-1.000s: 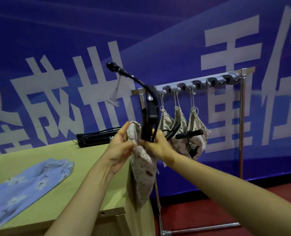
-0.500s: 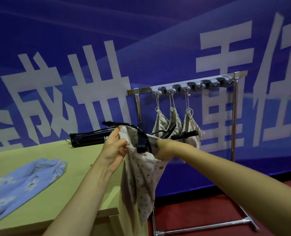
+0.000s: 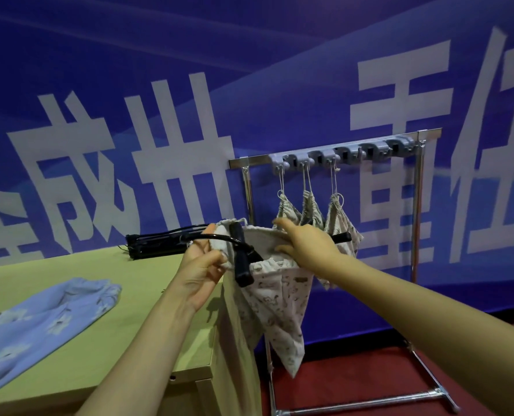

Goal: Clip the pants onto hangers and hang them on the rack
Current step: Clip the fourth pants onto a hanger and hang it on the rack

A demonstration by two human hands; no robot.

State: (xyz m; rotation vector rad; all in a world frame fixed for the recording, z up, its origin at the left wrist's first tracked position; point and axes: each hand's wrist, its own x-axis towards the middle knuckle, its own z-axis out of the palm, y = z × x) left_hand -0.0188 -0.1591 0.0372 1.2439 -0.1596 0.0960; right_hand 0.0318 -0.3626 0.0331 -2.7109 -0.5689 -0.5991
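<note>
Two hands on one pair of printed pants (image 3: pixel 276 301); clipping step, judged part done. Beyond the right hand (image 3: pixel 307 244): rack (image 3: pixel 418 205). Below and left of the left hand (image 3: pixel 201 265): table (image 3: pixel 69 274), blue pants (image 3: pixel 39 319) waiting. Printed pants hanging between the hands, waistband stretched. Hanger (image 3: pixel 243 262) across the waistband, one clip beside left fingers pinching the cloth; far clip just past the right hand, fingers spread over the rim, grip unclear. Next, probably: seat far clip squarely, then lift to rack.
</note>
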